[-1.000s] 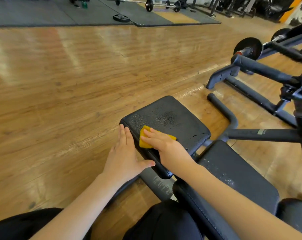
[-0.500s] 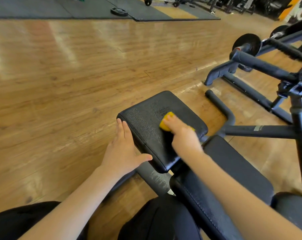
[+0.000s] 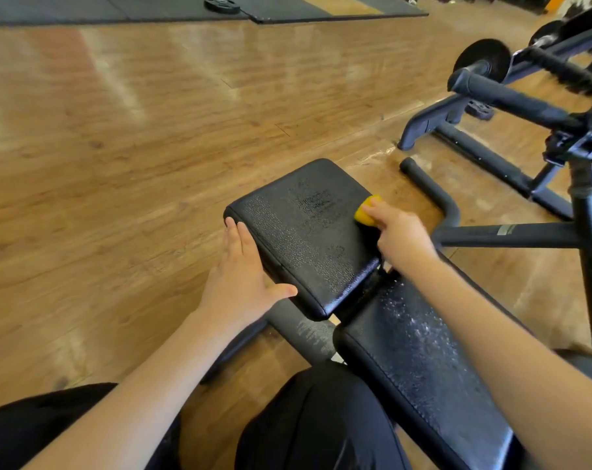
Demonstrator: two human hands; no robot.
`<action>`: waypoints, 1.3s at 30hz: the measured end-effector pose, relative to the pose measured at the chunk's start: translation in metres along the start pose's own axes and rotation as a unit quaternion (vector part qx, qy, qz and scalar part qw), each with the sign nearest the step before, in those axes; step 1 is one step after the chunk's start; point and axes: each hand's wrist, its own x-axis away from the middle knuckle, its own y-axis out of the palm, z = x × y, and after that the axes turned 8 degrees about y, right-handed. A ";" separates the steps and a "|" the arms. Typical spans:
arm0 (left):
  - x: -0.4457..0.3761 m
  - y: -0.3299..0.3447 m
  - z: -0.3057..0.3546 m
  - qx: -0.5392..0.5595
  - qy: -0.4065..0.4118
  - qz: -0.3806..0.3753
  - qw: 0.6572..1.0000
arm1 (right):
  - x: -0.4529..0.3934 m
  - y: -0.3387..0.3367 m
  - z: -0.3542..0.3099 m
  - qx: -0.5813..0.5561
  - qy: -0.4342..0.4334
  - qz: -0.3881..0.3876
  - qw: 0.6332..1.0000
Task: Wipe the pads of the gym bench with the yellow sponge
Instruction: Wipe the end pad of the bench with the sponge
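My left hand lies flat to steady the seat pad while my right hand fingers squeeze the yellow sponge to rub it.

The right hand is pressing the yellow sponge against the seat pad edge — the left hand is lying flat alongside.

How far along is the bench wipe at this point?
Partly done. The seat pad shows damp streaks across its top. In hand: the right hand presses the yellow sponge at the pad's right edge while the left hand steadies its left side. Left: the longer back pad, speckled with white residue.
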 end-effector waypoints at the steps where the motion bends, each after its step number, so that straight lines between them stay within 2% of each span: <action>1: 0.000 0.001 -0.001 0.002 0.000 0.003 1.000 | 0.018 0.008 -0.013 -0.016 -0.054 -0.023 0.998; 3: -0.001 0.002 -0.001 0.010 0.002 0.010 1.000 | 0.059 0.023 -0.037 -0.040 -0.178 -0.079 0.980; 5: -0.001 0.003 -0.002 0.022 0.005 0.020 1.000 | 0.084 0.034 -0.049 -0.027 -0.268 -0.085 0.959; 8: 0.001 0.004 -0.004 0.031 0.006 0.024 0.999 | 0.073 0.028 -0.044 -0.049 -0.238 -0.102 0.965; 10: 0.000 0.004 -0.005 0.031 0.006 0.026 0.999 | 0.070 0.022 -0.044 -0.055 -0.249 -0.100 0.962; 13: -0.001 0.005 -0.006 0.033 -0.002 0.026 0.999 | 0.075 0.027 -0.041 -0.022 -0.309 -0.143 0.940; 17: 0.000 0.004 -0.006 0.022 -0.003 0.015 1.000 | 0.050 0.006 -0.017 -0.016 -0.297 -0.211 0.931; 22: 0.000 0.002 -0.004 0.006 0.000 0.004 1.000 | -0.010 -0.030 0.031 0.033 -0.125 -0.138 0.982; 26: -0.001 0.002 -0.003 0.002 -0.003 0.000 1.000 | 0.002 -0.018 0.021 0.039 -0.056 -0.063 0.996; 28: -0.001 0.002 -0.004 0.006 -0.004 0.001 1.000 | 0.031 -0.008 0.001 0.038 -0.120 -0.058 0.990; 30: -0.001 0.003 -0.004 0.015 -0.004 0.003 1.000 | 0.068 0.008 -0.018 0.017 -0.250 -0.082 0.965; 32: -0.001 0.004 -0.005 0.020 -0.005 0.008 1.000 | 0.090 0.019 -0.026 0.052 -0.349 -0.112 0.929; 33: -0.001 0.005 -0.005 0.022 -0.008 0.011 1.000 | 0.092 0.019 -0.025 0.065 -0.361 -0.136 0.921; 36: -0.001 0.005 -0.005 0.032 -0.014 0.011 0.999 | 0.071 -0.006 -0.011 0.057 -0.313 -0.198 0.927; 39: 0.000 0.003 -0.005 0.022 -0.010 0.005 1.000 | 0.033 -0.029 0.019 0.097 -0.266 -0.174 0.943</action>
